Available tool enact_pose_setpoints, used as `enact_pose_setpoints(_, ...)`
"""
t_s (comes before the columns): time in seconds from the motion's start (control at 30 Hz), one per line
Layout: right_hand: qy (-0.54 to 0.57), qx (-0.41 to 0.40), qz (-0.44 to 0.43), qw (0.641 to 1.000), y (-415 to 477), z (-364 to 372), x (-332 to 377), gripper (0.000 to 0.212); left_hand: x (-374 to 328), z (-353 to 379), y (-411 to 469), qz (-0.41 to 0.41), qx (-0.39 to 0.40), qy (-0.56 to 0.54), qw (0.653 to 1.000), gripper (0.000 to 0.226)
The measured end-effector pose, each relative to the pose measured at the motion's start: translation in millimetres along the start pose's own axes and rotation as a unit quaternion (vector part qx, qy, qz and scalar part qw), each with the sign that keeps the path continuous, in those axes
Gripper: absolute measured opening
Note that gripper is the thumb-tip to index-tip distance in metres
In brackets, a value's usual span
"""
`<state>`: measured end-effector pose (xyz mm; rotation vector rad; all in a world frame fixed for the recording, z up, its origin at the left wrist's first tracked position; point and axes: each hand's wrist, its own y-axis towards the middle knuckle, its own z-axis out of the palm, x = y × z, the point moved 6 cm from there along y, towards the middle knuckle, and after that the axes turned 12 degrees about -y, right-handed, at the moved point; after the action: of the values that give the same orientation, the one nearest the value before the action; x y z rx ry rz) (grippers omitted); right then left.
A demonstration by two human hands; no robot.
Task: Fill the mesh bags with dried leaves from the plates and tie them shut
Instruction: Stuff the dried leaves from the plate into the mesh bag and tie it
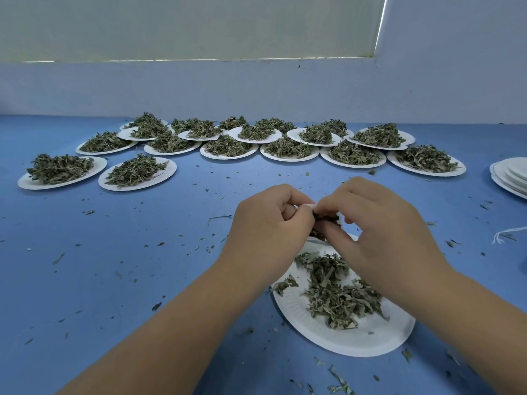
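We locate the white mesh bag [310, 206], partly filled with dark leaves, raised above the far rim of the near paper plate [342, 342]. This plate carries a loose heap of dried leaves [336, 297]. Heaped plates [228, 155] line the far edge of the table [114, 252].

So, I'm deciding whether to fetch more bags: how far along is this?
Done: empty plates are stacked at right; no finished bags show. In hand: left hand and right hand pinch a mesh bag over the part-emptied near plate. Left: many full plates behind.
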<state>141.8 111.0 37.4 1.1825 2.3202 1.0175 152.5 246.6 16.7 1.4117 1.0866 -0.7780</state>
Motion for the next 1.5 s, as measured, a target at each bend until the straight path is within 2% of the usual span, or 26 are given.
enact_pose_setpoints(0.27,-0.022,-0.009,-0.063,0.998,-4,-3,7,0.017,-3,-8,3,-0.007,-0.033,-0.01,0.999,0.013)
enact_pose_setpoints(0.4,-0.025,0.022,-0.063,0.997,-7,-7,7,0.031,-4,-12,2,-0.001,-0.046,-0.021,0.999,0.012)
enact_pose_setpoints(0.57,-0.047,0.084,-0.079,0.992,-1,3,17,0.044,-9,-9,-1,0.004,-0.025,-0.059,0.998,0.011)
enact_pose_setpoints(0.7,-0.033,0.104,-0.09,0.99,-2,7,21,0.041,-8,-10,-1,0.01,-0.047,-0.04,0.998,0.012)
enact_pose_setpoints(0.83,0.017,0.063,-0.06,0.996,-6,-7,12,0.037,-9,-18,2,0.023,-0.075,-0.019,0.997,0.014)
enact_pose_setpoints(1.0,-0.048,0.123,-0.113,0.985,1,7,25,0.04,-11,-9,-2,0.018,-0.032,-0.048,0.998,0.015)
enact_pose_setpoints(1.1,0.023,0.129,-0.073,0.989,-1,6,19,0.034,-14,-10,-3,0.036,-0.037,-0.036,0.998,0.014)
enact_pose_setpoints(1.2,0.089,0.048,0.013,0.995,-3,-12,5,0.015,-18,-23,2,0.06,-0.081,-0.028,0.995,0.013)
enact_pose_setpoints(1.27,0.098,0.031,0.067,0.992,-4,-16,0,0.012,-18,-33,5,0.07,-0.116,-0.029,0.99,0.014)
enact_pose_setpoints(1.33,0.098,0.1,0.095,0.986,-5,-4,5,0.021,-18,-41,7,0.085,-0.145,-0.024,0.986,0.014)
enact_pose_setpoints(1.37,0.08,0.152,0.092,0.981,-7,5,10,0.033,-18,-44,7,0.089,-0.155,-0.026,0.984,0.014)
enact_pose_setpoints(1.43,0.028,0.25,0.061,0.966,-14,25,21,0.062,-18,-49,8,0.092,-0.168,-0.035,0.981,0.013)
enact_pose_setpoints(1.5,-0.011,0.31,0.023,0.951,-19,37,29,0.076,-19,-51,8,0.103,-0.173,-0.029,0.979,0.014)
